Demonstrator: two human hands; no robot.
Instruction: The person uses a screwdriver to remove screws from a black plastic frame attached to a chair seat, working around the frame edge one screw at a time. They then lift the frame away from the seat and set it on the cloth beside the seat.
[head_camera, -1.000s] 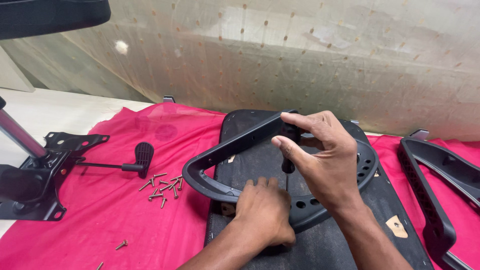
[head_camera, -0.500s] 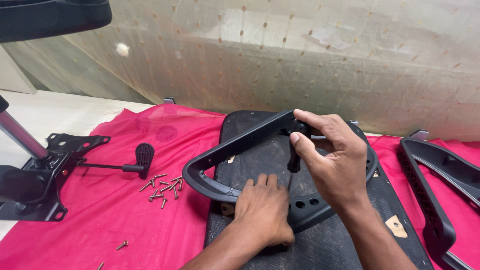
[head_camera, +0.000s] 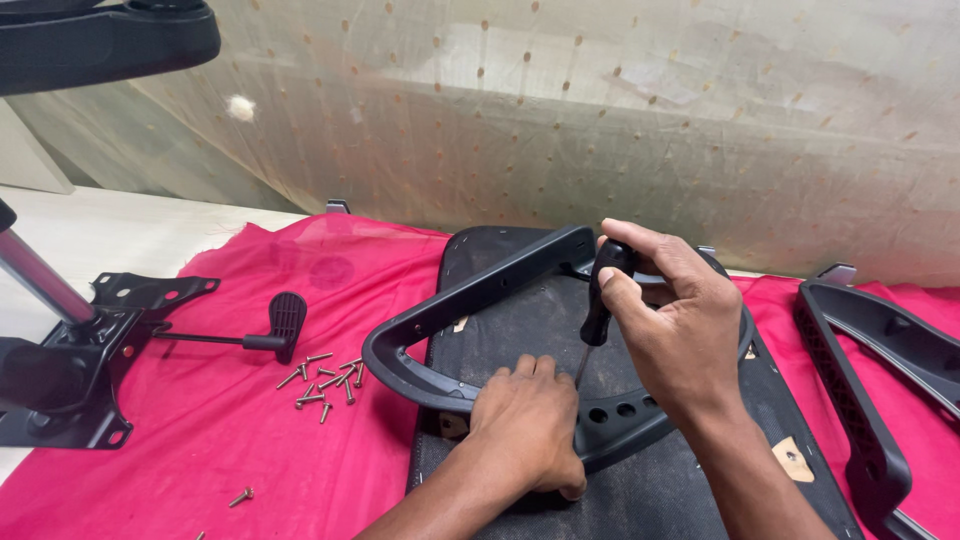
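Observation:
A black chair seat base (head_camera: 520, 330) lies upside down on a red cloth (head_camera: 200, 420). A black curved armrest (head_camera: 470, 300) rests on it. My left hand (head_camera: 530, 425) presses down on the armrest's lower end. My right hand (head_camera: 665, 320) grips the black handle of a screwdriver (head_camera: 598, 305), held upright with its thin shaft pointing down at the armrest bracket just beside my left hand's fingers. The screwdriver tip is partly hidden by my left hand.
Several loose screws (head_camera: 322, 385) lie on the cloth left of the seat. A black chair mechanism with a lever (head_camera: 90, 340) sits at far left. A second black armrest (head_camera: 870, 390) lies at right. A patterned curtain (head_camera: 600, 120) hangs behind.
My right hand has risen and turned from lying over the armrest to holding the screwdriver upright. My left hand stayed pressed on the armrest's lower end.

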